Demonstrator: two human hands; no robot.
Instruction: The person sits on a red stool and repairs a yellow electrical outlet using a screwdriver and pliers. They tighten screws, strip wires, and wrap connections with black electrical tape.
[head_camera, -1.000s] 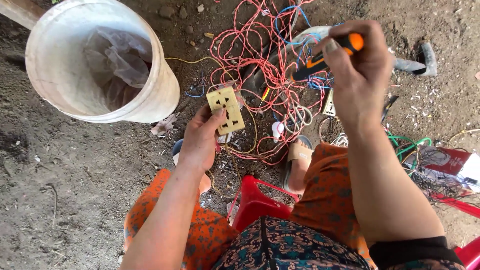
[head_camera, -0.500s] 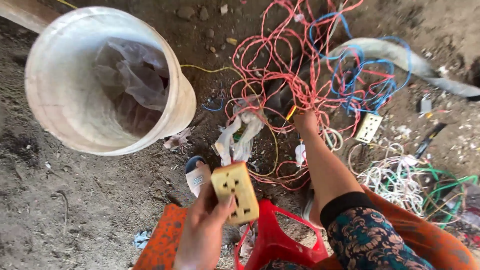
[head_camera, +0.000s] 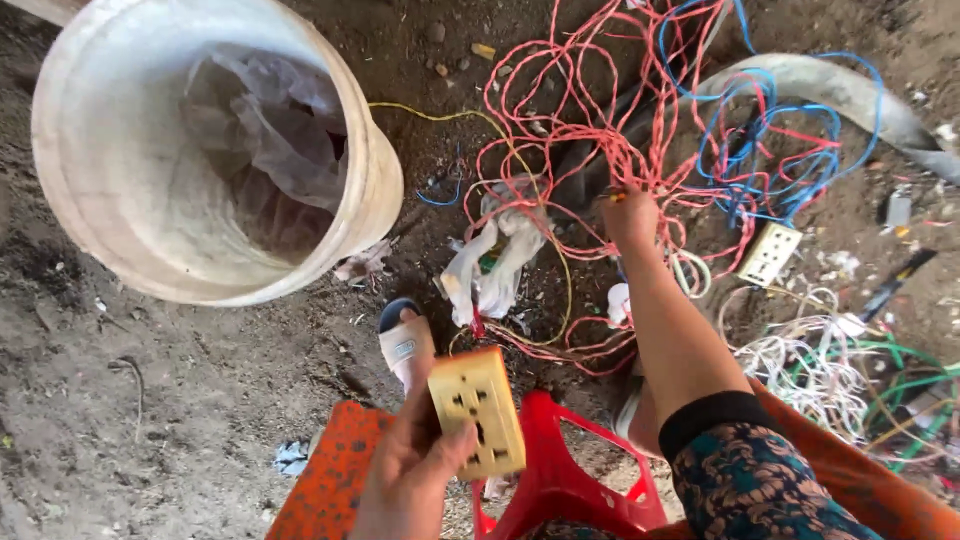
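Yellowed socket plate (head_camera: 478, 412), rectangular with dark slots, held low in the frame, tilted, face up toward the camera. Gripped by the left hand (head_camera: 412, 470): thumb pressed across the lower face, other fingers curled behind the back, closed firmly around it. Just beneath, a red plastic stool (head_camera: 560, 480) and orange patterned trousers (head_camera: 330, 480). Slightly beyond, a foot in a white sandal (head_camera: 403, 345) planted on the dirt ground (head_camera: 150, 400). Right arm stretched forward past a black, patterned sleeve (head_camera: 740, 450), right hand (head_camera: 630, 215) sunk in a tangle of red wires (head_camera: 600, 130); fingers bent down among the strands, whether pinching one or merely touching, cannot tell. Between the two hands, a crumpled white rag (head_camera: 495, 255). Right of the wrist, a second socket plate (head_camera: 768, 253) lying on the ground, beside blue wires (head_camera: 780, 150) and a heap of white and green cables (head_camera: 830, 370). Upper left, a large cream bucket (head_camera: 90, 170) tipped toward the camera, clear plastic bag (head_camera: 270, 120) crumpled inside. Farthest back, a grey hose (head_camera: 830, 85) curving across the soil.
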